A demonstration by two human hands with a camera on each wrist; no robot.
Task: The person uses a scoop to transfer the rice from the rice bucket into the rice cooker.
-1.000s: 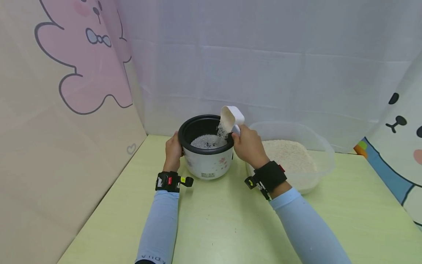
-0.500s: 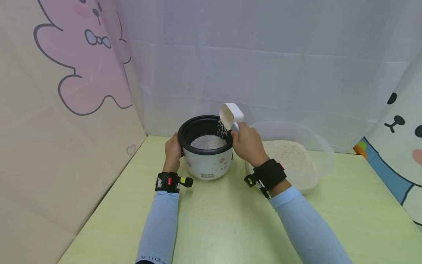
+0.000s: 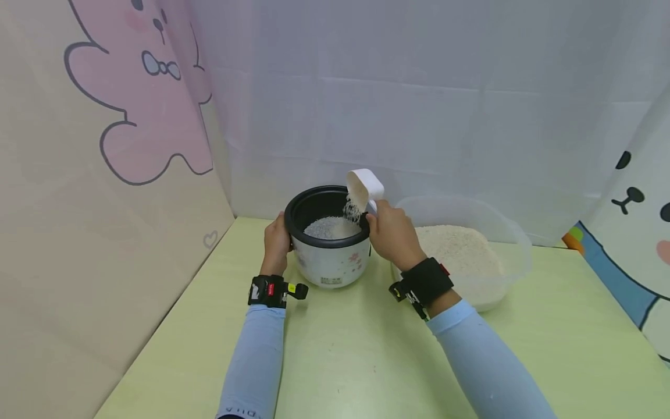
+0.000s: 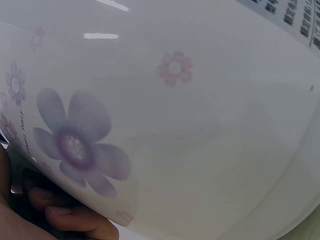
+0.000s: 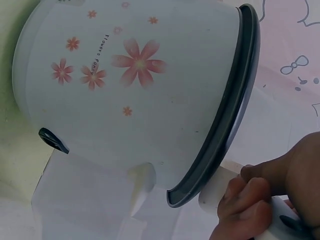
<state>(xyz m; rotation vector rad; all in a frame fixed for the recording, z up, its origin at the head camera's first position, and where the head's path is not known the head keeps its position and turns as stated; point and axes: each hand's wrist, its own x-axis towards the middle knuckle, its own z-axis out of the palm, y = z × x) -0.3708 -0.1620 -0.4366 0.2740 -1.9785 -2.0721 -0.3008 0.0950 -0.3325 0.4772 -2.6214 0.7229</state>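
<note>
In the head view, a white rice cooker (image 3: 332,265) with a black rim (image 3: 328,243) stands upright on the pale green tabletop (image 3: 335,349), near a white curtain (image 3: 398,99). The left hand (image 3: 275,241) grips the cooker's left side, just under the rim. The right hand (image 3: 396,233) holds a white measuring cup (image 3: 370,185) by its handle, tilted over the right part of the opening. Falling rice (image 3: 352,210) streams from the cup's mouth into the cooker, where a white heap (image 3: 330,228) lies at the bottom. Just right of the cooker, partly behind the right forearm, sits a clear tub (image 3: 510,244) with more rice in it.

In the left wrist view, the cooker's wall fills most of the picture, with a large purple flower (image 4: 76,147) printed on it. Fingers curl at the lower left corner; what exactly they hook onto is too dark to tell.

In the right wrist view, red flowers (image 5: 139,64) decorate the wall, and the right fingers close round the cup's handle beside the rim.
</note>
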